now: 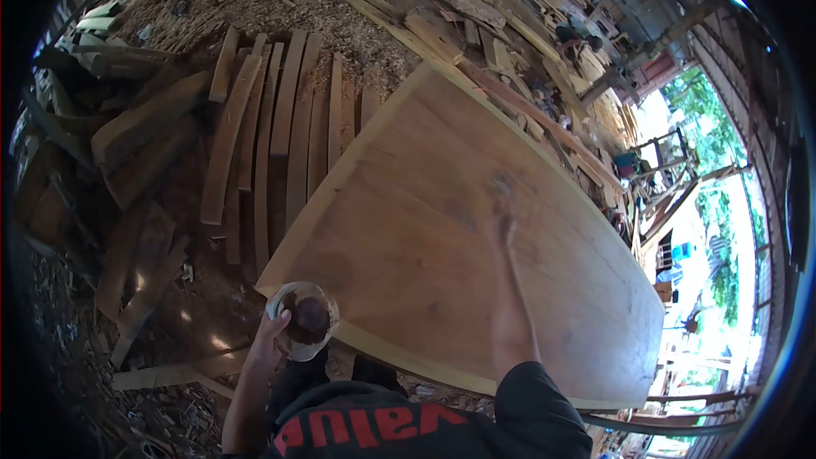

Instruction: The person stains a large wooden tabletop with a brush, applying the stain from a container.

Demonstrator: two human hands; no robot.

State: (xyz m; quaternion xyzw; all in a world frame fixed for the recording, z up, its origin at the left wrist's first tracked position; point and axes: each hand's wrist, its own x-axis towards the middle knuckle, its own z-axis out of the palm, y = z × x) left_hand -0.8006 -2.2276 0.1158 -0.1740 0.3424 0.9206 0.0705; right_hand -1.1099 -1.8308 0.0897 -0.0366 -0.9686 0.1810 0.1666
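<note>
A large wooden panel with a pale border (399, 221) lies in front of me. My left hand (270, 333) grips the rim of a round, clear container (330, 333) with brown contents, held at the panel's near left corner. My right arm reaches across the panel, and my right hand (505, 225) is closed over its middle. Something small and pale, too blurred to name, shows at the fingers, close to the panel's surface. Darker smudges mark the wood beside it.
Long planks (293, 110) lie side by side beyond the panel's left edge. Rough timber slabs (149, 132) are piled farther left. Wood shavings (297, 13) and scrap boards cover the ground behind. Posts and a roofed structure (680, 30) stand at the right.
</note>
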